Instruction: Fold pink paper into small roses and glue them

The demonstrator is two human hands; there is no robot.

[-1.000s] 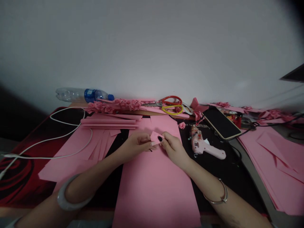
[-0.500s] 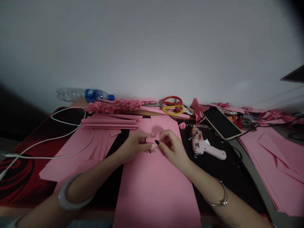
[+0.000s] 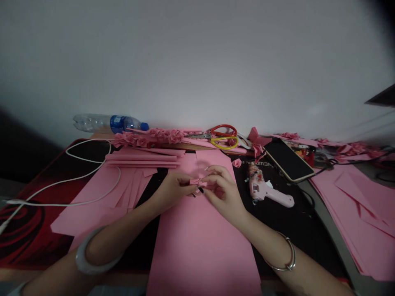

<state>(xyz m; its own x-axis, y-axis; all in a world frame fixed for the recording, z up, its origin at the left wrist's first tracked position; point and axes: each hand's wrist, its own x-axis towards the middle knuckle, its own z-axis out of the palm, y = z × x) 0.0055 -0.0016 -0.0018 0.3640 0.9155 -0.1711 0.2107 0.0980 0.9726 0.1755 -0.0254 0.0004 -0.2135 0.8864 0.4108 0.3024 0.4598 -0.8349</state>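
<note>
A small folded piece of pink paper (image 3: 196, 182) is held between both hands above a long pink sheet (image 3: 206, 238). My left hand (image 3: 176, 187) pinches its left side between thumb and fingers. On its right side, my right hand (image 3: 221, 189) grips it with thumb and fingertips, the fingers partly spread. The fingertips hide part of the folded piece. A small pink paper rose (image 3: 236, 163) lies beyond my right hand.
Pink sheets (image 3: 101, 193) and rolled paper (image 3: 142, 160) lie left. Scissors (image 3: 224, 137), paper roses (image 3: 166, 135) and a plastic bottle (image 3: 108, 123) line the wall. A glue gun (image 3: 268, 191), phone (image 3: 289, 159) and more sheets (image 3: 364, 222) are right. A white cable (image 3: 68, 204) crosses the left.
My right hand's fingers have shifted and fanned out slightly upward, and its thumb has moved a little down and left. The folded paper has changed angle slightly. My left hand has barely moved.
</note>
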